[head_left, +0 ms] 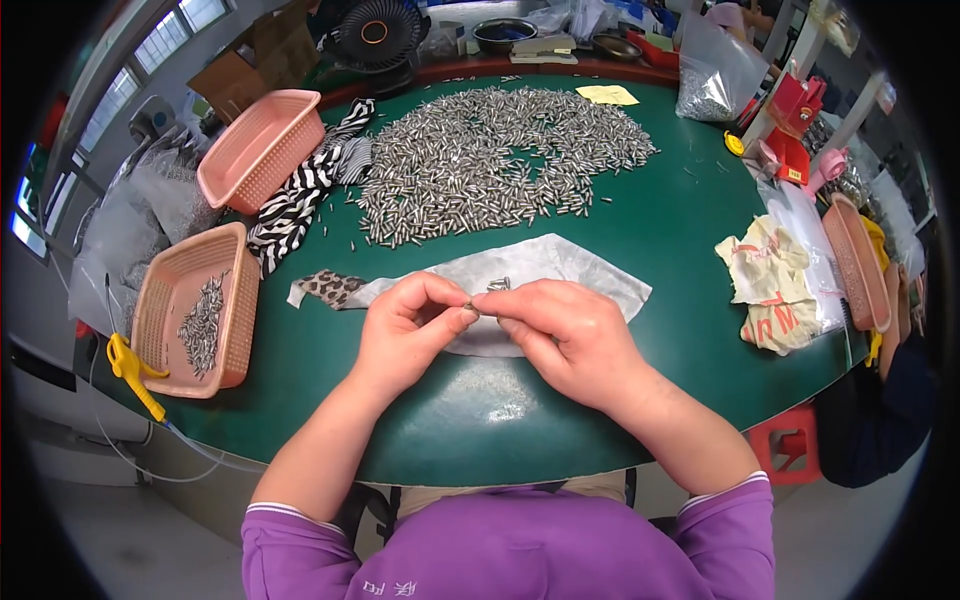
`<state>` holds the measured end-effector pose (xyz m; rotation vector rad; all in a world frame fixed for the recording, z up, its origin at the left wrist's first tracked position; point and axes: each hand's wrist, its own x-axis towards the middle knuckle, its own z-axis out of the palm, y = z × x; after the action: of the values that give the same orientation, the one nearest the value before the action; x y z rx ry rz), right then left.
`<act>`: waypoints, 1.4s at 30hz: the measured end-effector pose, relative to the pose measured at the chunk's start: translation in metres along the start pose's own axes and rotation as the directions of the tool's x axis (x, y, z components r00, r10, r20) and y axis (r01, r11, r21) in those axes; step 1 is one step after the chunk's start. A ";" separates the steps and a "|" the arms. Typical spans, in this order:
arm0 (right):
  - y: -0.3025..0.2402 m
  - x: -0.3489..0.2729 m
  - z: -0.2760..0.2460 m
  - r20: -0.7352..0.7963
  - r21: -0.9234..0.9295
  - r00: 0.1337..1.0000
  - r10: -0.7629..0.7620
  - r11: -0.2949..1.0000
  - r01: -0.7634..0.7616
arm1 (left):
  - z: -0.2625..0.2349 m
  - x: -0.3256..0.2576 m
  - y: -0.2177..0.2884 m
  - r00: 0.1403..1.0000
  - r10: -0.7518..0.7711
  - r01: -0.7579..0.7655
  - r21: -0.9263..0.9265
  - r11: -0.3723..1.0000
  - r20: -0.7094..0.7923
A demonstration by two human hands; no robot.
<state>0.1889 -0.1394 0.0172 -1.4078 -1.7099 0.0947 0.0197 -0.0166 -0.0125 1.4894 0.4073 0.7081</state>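
Observation:
At the middle of the green table, my left hand [405, 330] pinches a small metal part [469, 306] between thumb and forefinger. My right hand [580, 335] meets it there, its forefinger tip against the same part and its thumb curled close below. The fingertips cover most of the part, so its exact shape is hidden. Beneath both hands lies a grey-white cloth [600, 285]. A few loose metal pieces [499, 284] rest on it just beyond my fingertips. Farther off spreads a large heap of small silver pointed metal parts [480, 150].
Two pink baskets [245, 330] [312, 105] stand at the left, the nearer holding metal parts. Beside them are a yellow air gun [130, 370] and a zebra-striped cloth [285, 220]. A crumpled cream cloth [768, 275] and a filled plastic bag [710, 75] are at the right.

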 end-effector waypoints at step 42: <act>0.002 0.005 -0.007 -0.052 -0.075 0.992 -0.119 0.991 0.114 | 0.000 -0.002 0.004 0.990 0.025 -0.017 -0.059 0.998 0.138</act>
<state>0.1956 -0.1379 0.0229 -1.3467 -1.7600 -0.0714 0.0176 -0.0182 -0.0093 1.4801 0.2635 0.6232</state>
